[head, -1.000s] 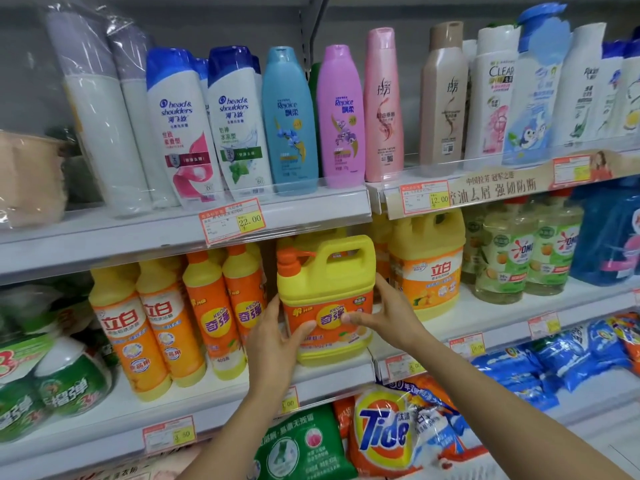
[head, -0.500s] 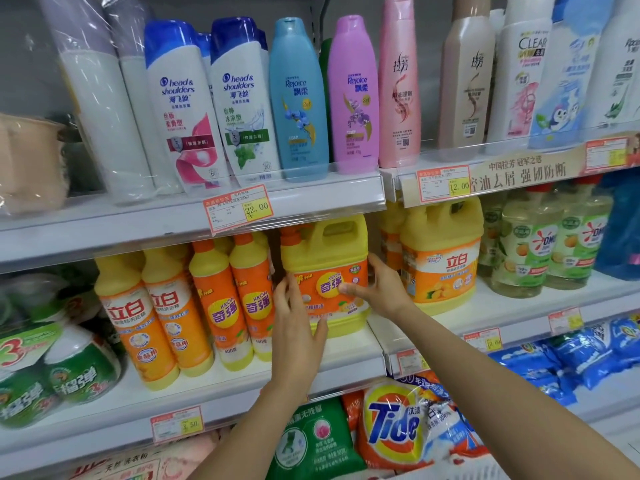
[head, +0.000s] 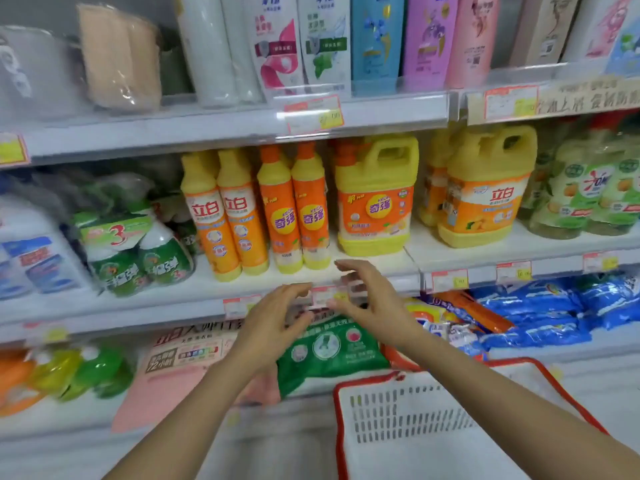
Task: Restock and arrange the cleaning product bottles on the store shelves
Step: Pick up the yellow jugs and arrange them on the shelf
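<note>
Yellow plastic jug with a handle and orange label (head: pixel 375 199) is set upright on the middle shelf (head: pixel 207 289) at frame centre, the left hand (head: pixel 273 320) and right hand (head: pixel 367 299) held empty and loosely spread just below it; placement is judged done, and another bottle is called for next.

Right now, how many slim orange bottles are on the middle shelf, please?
4, in a row left of the yellow jug: first, second, third, fourth; more may hide behind.

The yellow handled jug (head: pixel 375 199) with an orange label stands upright on the middle shelf (head: pixel 207 289), back from its front edge, just beside slim orange bottles (head: pixel 294 216).
</note>
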A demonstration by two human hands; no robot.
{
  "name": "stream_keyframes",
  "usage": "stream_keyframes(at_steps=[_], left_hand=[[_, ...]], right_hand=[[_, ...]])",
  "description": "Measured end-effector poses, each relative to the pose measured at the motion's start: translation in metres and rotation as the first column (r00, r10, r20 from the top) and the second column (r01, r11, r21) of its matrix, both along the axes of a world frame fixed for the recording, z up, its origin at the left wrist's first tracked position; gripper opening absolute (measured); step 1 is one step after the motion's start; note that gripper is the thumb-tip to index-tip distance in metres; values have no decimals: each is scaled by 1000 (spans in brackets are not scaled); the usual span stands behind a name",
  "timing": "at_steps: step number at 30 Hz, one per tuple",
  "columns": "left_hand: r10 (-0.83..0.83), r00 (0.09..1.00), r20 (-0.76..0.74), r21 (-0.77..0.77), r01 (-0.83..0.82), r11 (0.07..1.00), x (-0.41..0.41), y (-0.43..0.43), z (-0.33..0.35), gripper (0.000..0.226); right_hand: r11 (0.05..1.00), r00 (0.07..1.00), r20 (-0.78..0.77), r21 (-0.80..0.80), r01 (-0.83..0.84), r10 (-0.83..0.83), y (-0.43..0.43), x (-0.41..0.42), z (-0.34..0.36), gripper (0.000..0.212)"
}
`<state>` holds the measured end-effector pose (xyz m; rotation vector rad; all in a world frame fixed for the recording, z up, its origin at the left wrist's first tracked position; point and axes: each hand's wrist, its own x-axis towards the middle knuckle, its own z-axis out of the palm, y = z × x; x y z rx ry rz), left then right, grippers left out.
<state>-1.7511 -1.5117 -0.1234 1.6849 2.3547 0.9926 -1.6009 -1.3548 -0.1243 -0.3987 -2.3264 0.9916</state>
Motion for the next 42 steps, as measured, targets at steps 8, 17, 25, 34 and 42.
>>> stream_keyframes(at_steps=[8, 17, 25, 34, 42], left_hand=[[204, 876, 438, -504, 51, 862, -11, -174, -119, 97], [245, 746, 619, -540, 177, 823, 17, -244, -236, 104], [250, 556, 792, -266, -54, 962, 16, -237, -249, 108], [138, 696, 705, 70, -262, 963, 13, -166, -106, 83], [-33, 785, 619, 338, -228, 913, 41, -80, -10, 58]], right_hand=[[868, 560, 712, -143, -475, 424, -144, -17, -128, 55], [895, 381, 873, -125, -427, 304, -201, -4, -208, 59], [937, 552, 778, -131, -325, 300, -180, -21, -158, 42], [940, 893, 343, -276, -202, 292, -110, -10, -28, 37], [931, 970, 62, -303, -204, 233, -43, 47, 21, 100]])
